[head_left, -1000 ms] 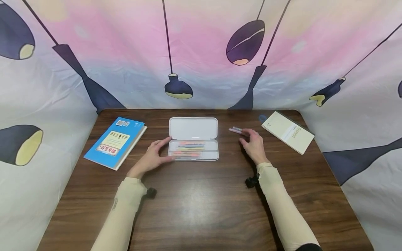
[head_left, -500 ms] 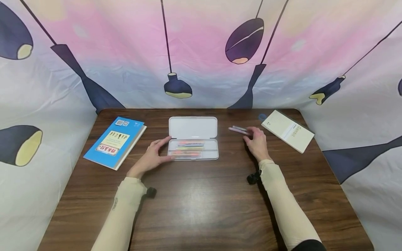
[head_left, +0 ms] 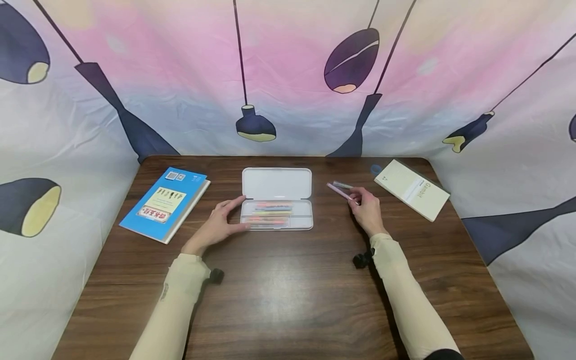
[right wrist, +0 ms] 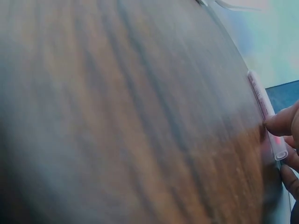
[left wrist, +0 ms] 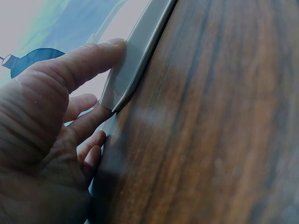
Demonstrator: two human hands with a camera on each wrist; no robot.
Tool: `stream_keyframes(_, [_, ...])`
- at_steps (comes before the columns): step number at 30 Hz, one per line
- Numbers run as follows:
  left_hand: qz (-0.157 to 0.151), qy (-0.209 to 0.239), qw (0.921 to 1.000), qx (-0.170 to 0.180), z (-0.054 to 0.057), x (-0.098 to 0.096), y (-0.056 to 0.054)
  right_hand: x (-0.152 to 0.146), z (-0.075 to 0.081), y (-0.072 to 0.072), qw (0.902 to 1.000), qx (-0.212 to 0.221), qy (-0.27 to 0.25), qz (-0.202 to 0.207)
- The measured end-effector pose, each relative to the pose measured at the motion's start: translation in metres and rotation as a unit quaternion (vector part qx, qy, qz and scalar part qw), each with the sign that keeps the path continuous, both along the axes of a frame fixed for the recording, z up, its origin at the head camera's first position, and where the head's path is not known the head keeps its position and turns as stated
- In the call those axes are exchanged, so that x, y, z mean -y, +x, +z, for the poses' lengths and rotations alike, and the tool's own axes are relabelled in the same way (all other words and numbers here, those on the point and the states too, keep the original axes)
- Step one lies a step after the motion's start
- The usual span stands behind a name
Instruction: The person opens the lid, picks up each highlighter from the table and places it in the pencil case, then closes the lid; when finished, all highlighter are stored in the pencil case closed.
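Note:
A white pencil case (head_left: 277, 224) lies with its lid back on the table, several coloured pens (head_left: 272, 209) in its tray. At its left end my left hand (head_left: 213, 227) grips it, index finger at the hinge side and thumb (left wrist: 100, 58) on the front wall. My right hand (head_left: 366, 209) pinches a pink pen (head_left: 339, 191) between thumb and fingers, to the right of the case. In the right wrist view the pink pen (right wrist: 262, 100) lies low along the tabletop. Just behind it is a greyish clear pen (head_left: 343, 185), partly overlapped by the fingers in the head view.
A blue book (head_left: 166, 202) lies at the left of the brown wooden table (head_left: 279, 295). Back right are a cream notebook (head_left: 413, 190) and a small blue ring-shaped item (head_left: 375, 169). A patterned curtain (head_left: 292, 70) hangs behind the table.
My right hand shifted right, then slightly back toward me. The pink pen has turned and now angles away from the greyish pen, which it lay beside before. My left hand has stayed on the case.

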State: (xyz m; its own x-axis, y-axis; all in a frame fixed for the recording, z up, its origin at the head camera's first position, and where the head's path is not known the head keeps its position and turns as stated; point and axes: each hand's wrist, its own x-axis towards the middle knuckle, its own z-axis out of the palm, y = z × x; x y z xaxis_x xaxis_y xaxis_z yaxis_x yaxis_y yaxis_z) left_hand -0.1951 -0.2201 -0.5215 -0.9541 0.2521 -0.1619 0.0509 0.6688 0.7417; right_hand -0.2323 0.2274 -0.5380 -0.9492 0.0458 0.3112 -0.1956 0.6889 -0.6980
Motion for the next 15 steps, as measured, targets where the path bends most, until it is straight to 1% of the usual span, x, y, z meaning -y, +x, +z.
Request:
stream_keyframes(3, [0.001, -0.002, 1.0000, 0.000, -0.001, 0.000, 0.000, 0.003, 0.001, 0.004, 1.0000, -0.002, -0.008, 0.002])
stream_keyframes(7, [-0.001, -0.007, 1.0000, -0.001, -0.002, 0.000, 0.001, 0.007, 0.005, 0.007, 0.9997, -0.018, -0.016, 0.005])
stream_keyframes(15, [0.000, -0.007, 1.0000, -0.003, -0.002, 0.000, -0.001, 0.025, 0.025, 0.009, 0.9973, -0.065, -0.018, 0.029])
